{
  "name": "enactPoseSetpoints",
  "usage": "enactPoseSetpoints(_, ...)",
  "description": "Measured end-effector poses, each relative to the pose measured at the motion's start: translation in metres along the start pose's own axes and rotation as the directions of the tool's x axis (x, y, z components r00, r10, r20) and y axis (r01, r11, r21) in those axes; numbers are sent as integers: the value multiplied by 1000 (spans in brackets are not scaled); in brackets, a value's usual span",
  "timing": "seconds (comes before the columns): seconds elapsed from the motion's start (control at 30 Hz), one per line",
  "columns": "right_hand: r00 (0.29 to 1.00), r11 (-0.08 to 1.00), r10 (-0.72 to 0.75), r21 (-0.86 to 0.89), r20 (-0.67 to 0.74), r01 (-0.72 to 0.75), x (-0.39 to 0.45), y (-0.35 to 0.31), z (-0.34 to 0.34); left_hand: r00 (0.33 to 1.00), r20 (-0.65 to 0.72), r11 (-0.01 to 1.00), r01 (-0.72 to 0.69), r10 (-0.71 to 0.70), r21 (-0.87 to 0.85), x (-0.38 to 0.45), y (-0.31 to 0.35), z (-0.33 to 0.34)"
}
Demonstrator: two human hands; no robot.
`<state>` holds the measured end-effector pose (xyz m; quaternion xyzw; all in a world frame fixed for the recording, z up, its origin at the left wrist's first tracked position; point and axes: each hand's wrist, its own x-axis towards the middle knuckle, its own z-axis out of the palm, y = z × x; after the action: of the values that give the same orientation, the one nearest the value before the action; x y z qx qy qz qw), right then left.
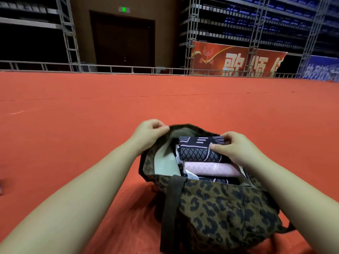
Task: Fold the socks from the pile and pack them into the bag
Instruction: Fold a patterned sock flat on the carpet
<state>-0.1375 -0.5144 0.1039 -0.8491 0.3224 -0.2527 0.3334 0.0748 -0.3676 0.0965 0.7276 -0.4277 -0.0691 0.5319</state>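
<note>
A leopard-print bag (225, 208) sits on the red carpet with its mouth open toward me. My left hand (149, 132) pinches the bag's far rim and holds it open. My right hand (232, 145) grips a folded dark navy sock bundle (198, 149) with pink and white patterns, at the top of the bag's opening. Below it inside the bag lie a folded pink sock bundle (211, 169) and another dark one (214, 180). No sock pile is in sight.
Red carpet (91, 110) stretches all around the bag. A low metal rail (110, 67) edges the carpet at the back, with scaffolding, a dark door and a red banner (234, 59) beyond. A dark strap (171, 208) hangs down the bag's front.
</note>
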Motion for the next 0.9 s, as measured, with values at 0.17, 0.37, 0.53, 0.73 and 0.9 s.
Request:
enactPoseSetpoints(0.17, 999, 997, 5, 77, 35, -8, -1, -5, 3, 996, 75, 999, 50, -51, 16, 19, 22, -3)
enactPoseSetpoints(0.37, 996, 985, 55, 158, 68, -65, 11, -5, 5, 935, 352, 917, -182, 49, 356, 43, 49, 19)
enactPoseSetpoints(0.53, 997, 950, 49, 311, -55, -29, 24, -13, 12, 947, 313, 915, -184, 68, 358, 70, 65, 33)
enactPoseSetpoints(0.73, 986, 985, -39, 161, -165, 66, 48, -24, 29, 985, 166, 983, -68, 40, 171, 93, 62, 22)
enactPoseSetpoints(0.9, 977, 956, 204, -228, 55, -187, 66, -21, 17, 982, 172, 967, -115, 76, 228, 86, 47, 25)
